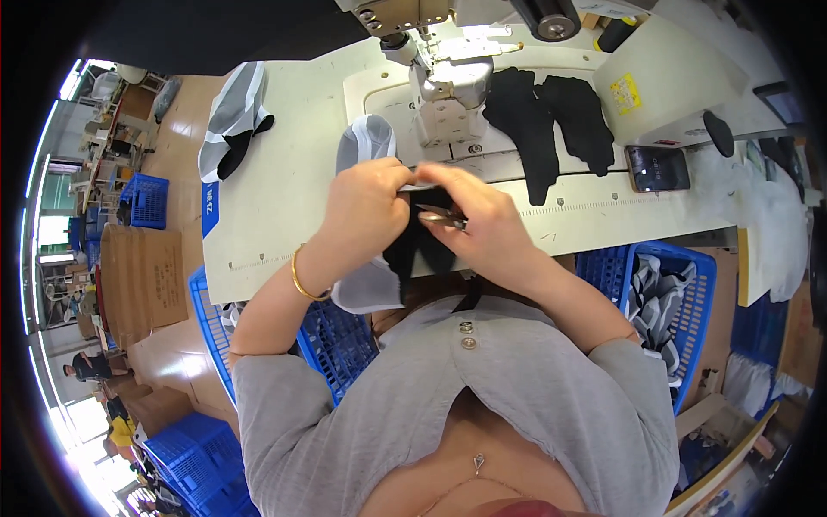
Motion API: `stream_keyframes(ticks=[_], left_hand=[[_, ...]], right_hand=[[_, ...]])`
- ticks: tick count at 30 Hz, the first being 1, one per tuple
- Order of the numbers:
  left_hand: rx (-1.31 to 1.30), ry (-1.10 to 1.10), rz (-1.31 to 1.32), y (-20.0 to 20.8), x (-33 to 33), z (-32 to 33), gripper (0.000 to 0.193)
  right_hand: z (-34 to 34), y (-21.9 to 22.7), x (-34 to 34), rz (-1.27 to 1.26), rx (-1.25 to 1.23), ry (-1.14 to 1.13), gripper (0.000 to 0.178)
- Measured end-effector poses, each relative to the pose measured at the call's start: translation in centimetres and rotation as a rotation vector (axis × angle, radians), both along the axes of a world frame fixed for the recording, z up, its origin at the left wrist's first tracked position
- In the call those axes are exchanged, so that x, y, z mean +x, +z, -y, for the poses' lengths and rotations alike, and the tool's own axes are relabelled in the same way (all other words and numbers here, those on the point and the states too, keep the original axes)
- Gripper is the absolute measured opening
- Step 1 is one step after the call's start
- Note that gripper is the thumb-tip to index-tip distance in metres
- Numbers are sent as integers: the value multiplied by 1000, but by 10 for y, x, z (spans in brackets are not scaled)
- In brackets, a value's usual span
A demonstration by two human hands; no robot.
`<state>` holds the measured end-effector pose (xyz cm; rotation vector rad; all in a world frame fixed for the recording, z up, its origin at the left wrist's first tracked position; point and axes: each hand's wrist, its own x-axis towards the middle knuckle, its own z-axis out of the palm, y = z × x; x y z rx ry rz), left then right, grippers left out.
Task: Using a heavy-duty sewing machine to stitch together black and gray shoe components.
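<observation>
Above the front edge of the sewing table, my left hand (369,205) pinches a black, grey and white fabric piece (422,250). Its black part hangs below my fingers, and a grey, white-edged part lies near my left wrist. My right hand (482,211) is closed around small metal thread snips (446,218), whose tips point left toward the black cloth. The right fingertips meet the left ones at the fabric's upper edge; whether they also grip it is hard to see. Just beyond my hands is the sewing machine's post (448,103).
Another grey, white and black piece (237,121) lies at the table's left. Black fabric pieces (525,129) rest right of the machine, near a phone (658,169). Blue baskets (702,302) flank me below the table. A large cardboard box (142,284) stands on the left floor.
</observation>
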<state>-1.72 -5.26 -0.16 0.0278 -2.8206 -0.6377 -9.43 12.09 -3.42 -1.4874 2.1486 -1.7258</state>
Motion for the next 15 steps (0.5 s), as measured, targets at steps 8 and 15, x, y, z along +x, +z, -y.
stream_keyframes(ticks=[8, 15], left_hand=[[-159, -120, -78, -24, 38, 0, 45], [311, -72, -188, -31, 30, 11, 16]], right_hand=[[-15, -24, -17, 159, 21, -64, 12], [-6, -48, -21, 591, 32, -16, 22]])
